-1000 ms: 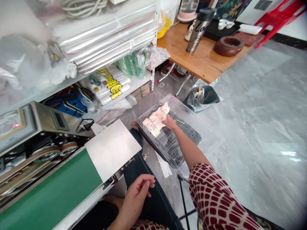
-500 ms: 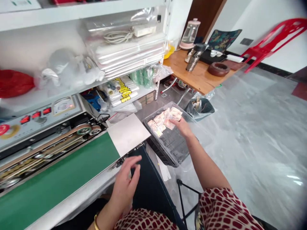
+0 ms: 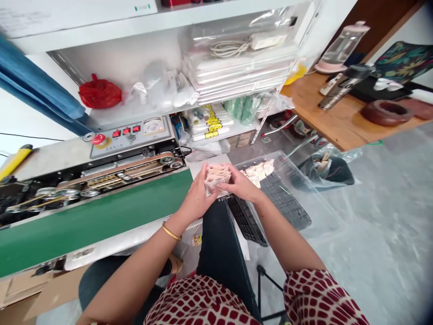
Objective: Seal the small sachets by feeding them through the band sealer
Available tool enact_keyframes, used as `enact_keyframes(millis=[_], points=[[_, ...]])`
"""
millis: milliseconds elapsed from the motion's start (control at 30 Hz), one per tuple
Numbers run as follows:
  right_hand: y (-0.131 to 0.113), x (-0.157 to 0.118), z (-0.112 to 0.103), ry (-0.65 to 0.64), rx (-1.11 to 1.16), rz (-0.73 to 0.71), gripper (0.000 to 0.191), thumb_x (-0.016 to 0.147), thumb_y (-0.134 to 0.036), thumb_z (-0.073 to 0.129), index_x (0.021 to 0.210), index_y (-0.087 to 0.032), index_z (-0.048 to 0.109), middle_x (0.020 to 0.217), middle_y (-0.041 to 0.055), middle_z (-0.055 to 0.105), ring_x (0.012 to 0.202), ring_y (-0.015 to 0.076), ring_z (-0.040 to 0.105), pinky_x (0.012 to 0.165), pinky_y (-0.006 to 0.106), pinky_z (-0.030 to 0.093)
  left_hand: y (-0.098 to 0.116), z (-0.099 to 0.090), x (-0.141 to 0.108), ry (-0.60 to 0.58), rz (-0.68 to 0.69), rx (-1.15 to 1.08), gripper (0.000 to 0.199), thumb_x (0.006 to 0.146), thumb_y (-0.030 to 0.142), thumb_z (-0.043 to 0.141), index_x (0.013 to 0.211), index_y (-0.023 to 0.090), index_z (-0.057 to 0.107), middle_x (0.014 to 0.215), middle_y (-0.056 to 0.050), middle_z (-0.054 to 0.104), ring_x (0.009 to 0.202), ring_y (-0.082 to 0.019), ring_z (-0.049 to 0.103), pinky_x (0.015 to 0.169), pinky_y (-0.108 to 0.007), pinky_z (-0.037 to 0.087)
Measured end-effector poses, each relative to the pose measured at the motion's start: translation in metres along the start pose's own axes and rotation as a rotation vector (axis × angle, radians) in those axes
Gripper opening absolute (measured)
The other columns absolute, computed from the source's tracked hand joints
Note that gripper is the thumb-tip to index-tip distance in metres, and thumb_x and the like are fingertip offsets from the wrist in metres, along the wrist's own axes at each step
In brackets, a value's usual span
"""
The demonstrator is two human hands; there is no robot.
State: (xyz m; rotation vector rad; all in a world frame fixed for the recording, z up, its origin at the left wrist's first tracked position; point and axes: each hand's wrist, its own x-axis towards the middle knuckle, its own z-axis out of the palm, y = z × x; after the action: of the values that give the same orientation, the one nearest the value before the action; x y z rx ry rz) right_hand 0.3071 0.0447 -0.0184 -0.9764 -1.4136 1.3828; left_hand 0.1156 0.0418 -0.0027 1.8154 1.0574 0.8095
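Between my left hand (image 3: 196, 198) and right hand (image 3: 244, 185), both grasping it and equally near, is a layered stack of flat pale-pink packets (image 3: 217, 174); I cannot tell its long axis.

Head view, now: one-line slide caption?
Left hand and right hand together hold a bundle of pinkish packets near the end of a green belt.

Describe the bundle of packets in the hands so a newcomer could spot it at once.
Follow the green belt rightward to its end. There the left hand and right hand hold the pale pink bundle between them. Unlike similar packets in the tray, it is held.
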Motion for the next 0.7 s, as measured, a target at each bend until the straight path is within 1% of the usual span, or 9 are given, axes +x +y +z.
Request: enact_keyframes(millis=[67, 167, 267, 333, 433, 533, 600, 667, 700], points=[[-0.001, -0.002, -0.001, 0.019, -0.02, -0.022, 0.083, 0.072, -0.034, 0.083, 0.144, -0.026, 0.043, 0.143, 0.0062, 0.054, 0.13, 0.0249, 0.053, 0.112, 0.041, 0.042, -0.001, 0.003, 0.006, 0.003, -0.022, -0.043, 0.097, 0.079, 0.026, 0.074, 0.157, 0.022, 0.017, 0.156, -0.015, 0.039, 0.143, -0.03, 0.038, 0.121, -0.047, 0.021], [-0.002, -0.005, 0.001, 0.095, -0.099, -0.05, 0.097, 0.067, -0.033, 0.086, 0.15, -0.027, 0.036, 0.15, 0.0063, 0.046, 0.139, 0.027, 0.043, 0.117, 0.042, 0.036, -0.002, 0.009, 0.011, 0.05, -0.042, -0.107, 0.104, 0.074, 0.024, 0.078, 0.157, 0.022, 0.016, 0.156, -0.015, 0.039, 0.143, -0.032, 0.036, 0.121, -0.049, 0.018], [0.0, -0.004, 0.006, 0.208, -0.117, -0.004, 0.092, 0.067, -0.035, 0.085, 0.147, -0.028, 0.04, 0.146, 0.0062, 0.049, 0.138, 0.0281, 0.044, 0.116, 0.044, 0.037, 0.001, 0.013, 0.011, 0.102, -0.047, -0.118, 0.104, 0.072, 0.025, 0.08, 0.157, 0.022, 0.018, 0.156, -0.016, 0.038, 0.144, -0.033, 0.034, 0.121, -0.049, 0.017], [0.0, -0.003, 0.011, 0.236, -0.043, 0.023, 0.083, 0.07, -0.038, 0.083, 0.142, -0.027, 0.045, 0.14, 0.0059, 0.055, 0.133, 0.0273, 0.05, 0.113, 0.044, 0.041, 0.005, 0.012, 0.008, 0.1, -0.08, -0.138, 0.1, 0.075, 0.027, 0.078, 0.156, 0.023, 0.019, 0.152, -0.016, 0.043, 0.14, -0.033, 0.04, 0.118, -0.049, 0.026], [-0.008, -0.004, 0.022, 0.155, 0.154, 0.015, 0.067, 0.075, -0.038, 0.079, 0.133, -0.026, 0.048, 0.132, 0.0052, 0.061, 0.123, 0.0247, 0.058, 0.106, 0.041, 0.047, 0.01, 0.004, -0.003, 0.082, -0.152, -0.285, 0.092, 0.079, 0.031, 0.076, 0.153, 0.025, 0.021, 0.141, -0.015, 0.051, 0.125, -0.03, 0.056, 0.106, -0.046, 0.044], [-0.025, -0.006, 0.039, 0.059, 0.238, -0.01, 0.059, 0.079, -0.036, 0.077, 0.13, -0.025, 0.049, 0.129, 0.0042, 0.062, 0.119, 0.0226, 0.06, 0.103, 0.037, 0.049, 0.015, -0.01, -0.019, 0.067, -0.149, -0.547, 0.087, 0.076, 0.03, 0.08, 0.147, 0.026, 0.03, 0.146, -0.012, 0.048, 0.129, -0.028, 0.053, 0.107, -0.042, 0.045], [-0.036, -0.006, 0.053, 0.01, 0.183, -0.025, 0.058, 0.08, -0.037, 0.076, 0.131, -0.025, 0.049, 0.127, 0.0039, 0.063, 0.117, 0.0222, 0.06, 0.102, 0.036, 0.049, 0.018, -0.021, -0.031, -0.021, -0.194, -0.76, 0.079, 0.078, 0.029, 0.079, 0.144, 0.026, 0.036, 0.147, -0.011, 0.049, 0.132, -0.029, 0.051, 0.107, -0.043, 0.045], [-0.044, -0.005, 0.067, -0.007, 0.035, -0.036, 0.056, 0.084, -0.04, 0.071, 0.133, -0.024, 0.05, 0.126, 0.0052, 0.063, 0.117, 0.0231, 0.06, 0.101, 0.038, 0.049, 0.02, -0.033, -0.041, -0.118, -0.283, -0.933, 0.066, 0.081, 0.028, 0.076, 0.139, 0.025, 0.046, 0.141, -0.011, 0.056, 0.126, -0.03, 0.056, 0.099, -0.045, 0.052], [-0.046, -0.004, 0.074, 0.014, -0.068, -0.055, 0.055, 0.086, -0.042, 0.069, 0.134, -0.023, 0.05, 0.127, 0.0066, 0.062, 0.119, 0.0242, 0.058, 0.103, 0.04, 0.048, 0.02, -0.039, -0.046, -0.133, -0.32, -0.988, 0.058, 0.082, 0.028, 0.075, 0.135, 0.024, 0.052, 0.137, -0.011, 0.059, 0.121, -0.03, 0.06, 0.094, -0.044, 0.055]])
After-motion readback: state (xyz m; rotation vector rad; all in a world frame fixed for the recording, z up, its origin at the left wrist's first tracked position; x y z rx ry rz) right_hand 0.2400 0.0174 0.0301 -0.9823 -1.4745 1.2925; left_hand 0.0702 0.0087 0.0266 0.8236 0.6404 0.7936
